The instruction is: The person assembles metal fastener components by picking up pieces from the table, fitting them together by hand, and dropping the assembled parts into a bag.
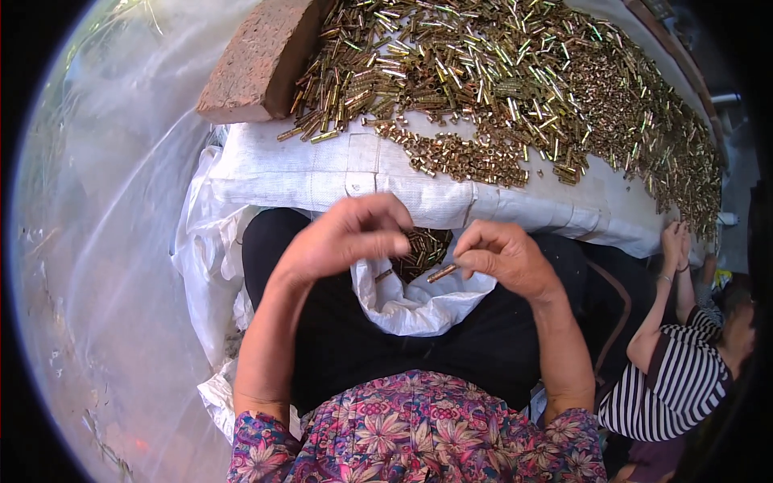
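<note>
Between the thumb and fingertips of my right hand (507, 259) is a slim brass-coloured bolt (442, 273), pointing down and left over the mouth of a white woven sack (419, 316). My left hand (354, 233) hovers at the sack's left side, slightly blurred, thumb and fingers apart and nothing seen in its grip. Just below it, another small metal piece (383, 275) shows against the sack's inner wall; whether it lies there or is falling I cannot tell. Many similar metal pieces (424, 251) fill the sack, which sits between my thighs.
A work surface covered in white woven sheeting (294, 165) lies ahead, heaped with long metal sleeves (451, 64) and small nut-like pieces (475, 159). A brick (256, 64) rests at its left corner. On the right, another person in a striped top (668, 386) reaches to the same surface.
</note>
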Available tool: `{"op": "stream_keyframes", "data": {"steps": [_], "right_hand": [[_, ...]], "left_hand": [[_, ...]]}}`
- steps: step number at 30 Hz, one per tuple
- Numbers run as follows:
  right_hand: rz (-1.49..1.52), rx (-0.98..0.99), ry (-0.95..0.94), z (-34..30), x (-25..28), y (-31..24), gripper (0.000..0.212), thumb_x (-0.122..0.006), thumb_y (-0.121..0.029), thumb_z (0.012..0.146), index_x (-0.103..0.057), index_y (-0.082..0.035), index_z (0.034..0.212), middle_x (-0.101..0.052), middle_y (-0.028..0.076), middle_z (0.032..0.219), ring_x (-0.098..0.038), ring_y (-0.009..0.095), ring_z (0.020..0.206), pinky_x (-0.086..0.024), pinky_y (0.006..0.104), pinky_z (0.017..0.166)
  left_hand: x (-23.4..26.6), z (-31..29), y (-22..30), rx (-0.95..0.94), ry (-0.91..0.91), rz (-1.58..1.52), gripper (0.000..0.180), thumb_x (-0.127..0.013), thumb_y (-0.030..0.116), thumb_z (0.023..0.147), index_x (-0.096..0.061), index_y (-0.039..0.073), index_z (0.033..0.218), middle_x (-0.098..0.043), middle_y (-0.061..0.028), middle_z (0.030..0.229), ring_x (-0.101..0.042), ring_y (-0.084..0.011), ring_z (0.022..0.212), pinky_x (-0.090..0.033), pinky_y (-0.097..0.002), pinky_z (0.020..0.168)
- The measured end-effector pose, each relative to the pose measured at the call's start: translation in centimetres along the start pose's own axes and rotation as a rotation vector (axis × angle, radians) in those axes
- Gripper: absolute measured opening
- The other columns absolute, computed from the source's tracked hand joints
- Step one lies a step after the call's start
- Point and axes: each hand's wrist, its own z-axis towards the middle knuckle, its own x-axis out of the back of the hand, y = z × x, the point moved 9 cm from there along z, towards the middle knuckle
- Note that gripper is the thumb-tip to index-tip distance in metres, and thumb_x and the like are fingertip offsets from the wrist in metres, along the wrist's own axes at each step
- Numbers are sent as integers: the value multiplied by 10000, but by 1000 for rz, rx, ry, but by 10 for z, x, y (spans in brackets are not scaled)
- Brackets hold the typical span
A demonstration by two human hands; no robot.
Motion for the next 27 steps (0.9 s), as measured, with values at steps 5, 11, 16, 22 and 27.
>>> {"op": "stream_keyframes", "data": {"steps": [5, 11, 16, 22, 27], "right_hand": [[-399, 59, 214, 26, 43, -30, 130, -641, -150, 899, -623, -24, 873, -589, -8, 748, -550, 65, 669, -466, 230, 631], [-846, 394, 446, 91, 53, -86, 97, -627, -100, 858, -611, -22, 912, -638, 61, 765, -612, 138, 691, -492, 298, 647], [-1122, 536, 461, 138, 48, -94, 159, -577, -48, 817, -582, -40, 975, -646, 195, 861, -636, 382, 810, -509, 452, 711], [-1401, 747, 451, 151, 37, -91, 128, -520, -2, 784, -499, -36, 905, -594, 174, 816, -606, 394, 802, -476, 495, 690], [-1331, 585, 414, 143, 46, -89, 186, -553, -14, 798, -559, -45, 982, -618, 158, 833, -618, 360, 768, -495, 451, 674]], "left_hand": [[75, 20, 36, -150, 587, 727, 156, -651, 93, 828, -635, 21, 966, -640, -155, 849, -640, -264, 769, -498, -354, 708], [88, 44, 45, -284, 715, 1114, 191, -613, 77, 811, -639, 82, 1000, -633, -132, 952, -633, -355, 880, -501, -457, 733], [93, 52, 43, -239, 697, 1170, 186, -610, 86, 812, -644, 101, 994, -630, -122, 952, -633, -351, 887, -500, -454, 740], [92, 67, 42, -167, 620, 1313, 172, -620, 131, 813, -647, 108, 982, -637, -119, 933, -637, -352, 879, -499, -464, 734], [93, 70, 47, -276, 567, 1353, 87, -551, 100, 836, -593, 65, 903, -625, -151, 881, -638, -378, 827, -495, -479, 688]]}}
